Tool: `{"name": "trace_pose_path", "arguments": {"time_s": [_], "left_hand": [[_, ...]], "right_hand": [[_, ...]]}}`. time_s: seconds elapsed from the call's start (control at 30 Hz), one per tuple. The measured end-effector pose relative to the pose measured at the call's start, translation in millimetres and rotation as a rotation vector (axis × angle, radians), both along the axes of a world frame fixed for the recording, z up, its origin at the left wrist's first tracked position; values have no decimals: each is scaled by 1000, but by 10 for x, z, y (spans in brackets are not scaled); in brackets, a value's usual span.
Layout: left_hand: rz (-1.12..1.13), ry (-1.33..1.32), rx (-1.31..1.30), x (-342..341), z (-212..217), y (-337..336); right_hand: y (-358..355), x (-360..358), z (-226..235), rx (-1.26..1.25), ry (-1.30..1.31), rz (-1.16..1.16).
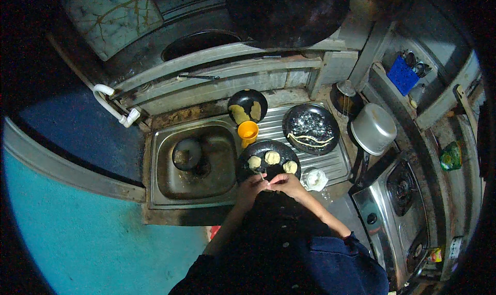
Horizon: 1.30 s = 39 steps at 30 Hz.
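My left hand (251, 188) and my right hand (288, 185) meet over the near edge of a dark round plate (265, 145), fingertips pinched together. Between them shows a thin pale strip of what looks like dough (262, 177); my fingers cover much of it. On that plate lie three pale dough lumps: one at the left (254, 162), one in the middle (272, 157), one at the right (290, 167). A second dark round tray (292, 120), dusted with white flour (310, 123), holds a long dough strip (311, 141). Beside my right hand sits a crumpled white bag (315, 179).
An orange mug (248, 131) stands behind the plate, near a black pan (247, 95) with yellowish flat pieces. Left is a steel sink (163, 189) with a dark round vessel (187, 154) inside. At right are an upturned silver pot (374, 129), a gas stove (380, 217) and a blue cutlery holder (403, 75).
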<state>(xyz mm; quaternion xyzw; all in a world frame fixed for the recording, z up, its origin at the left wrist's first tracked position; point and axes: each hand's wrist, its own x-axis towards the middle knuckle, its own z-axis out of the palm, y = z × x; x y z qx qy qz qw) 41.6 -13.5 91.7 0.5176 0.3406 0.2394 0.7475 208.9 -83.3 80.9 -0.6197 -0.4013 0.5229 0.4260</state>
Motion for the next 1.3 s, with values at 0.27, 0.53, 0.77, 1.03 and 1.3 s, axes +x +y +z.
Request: {"name": "trace_pose_path", "arguments": {"time_s": [0.27,0.53,0.77,1.03,1.3], "left_hand": [[91,-260,25,27,-325,-93],[190,60,-100,-67,-599,72],[-49,-165,-134,-79,-122,-37],[-119,91,321,-158,-260,132],[-44,-189,-198,-50,-252,34]], "right_hand": [[-11,-7,81,36,-134,-1],[-13,-21,145,-22,-231,186],[-10,-15,50,24,171,44],[-6,-54,42,100,-1,194],[-11,-18,16,26,-63,212]]}}
